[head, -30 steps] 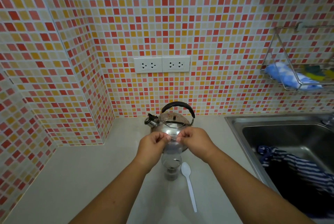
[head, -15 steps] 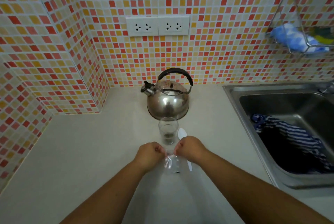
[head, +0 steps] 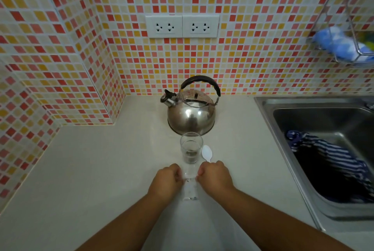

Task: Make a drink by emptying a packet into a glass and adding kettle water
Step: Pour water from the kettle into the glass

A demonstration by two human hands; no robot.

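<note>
Clear plastic packet (head: pixel 189 187) pinched between both hands, left hand (head: pixel 165 179) and right hand (head: pixel 215 175), each closed on a top corner.
Looks like the emptying step; the glass (head: pixel 191 147) already holds dark powder, so next comes lifting the kettle (head: pixel 191 113).

No text, label, brand or number can be read anywhere. The clear packet (head: pixel 189 187) held between the two hands bears only small dark specks, too blurred to tell as print. The kettle (head: pixel 191 113) and the glass (head: pixel 191 148) carry no legible marking, and the white wall sockets (head: pixel 182 26) are plain.
</note>
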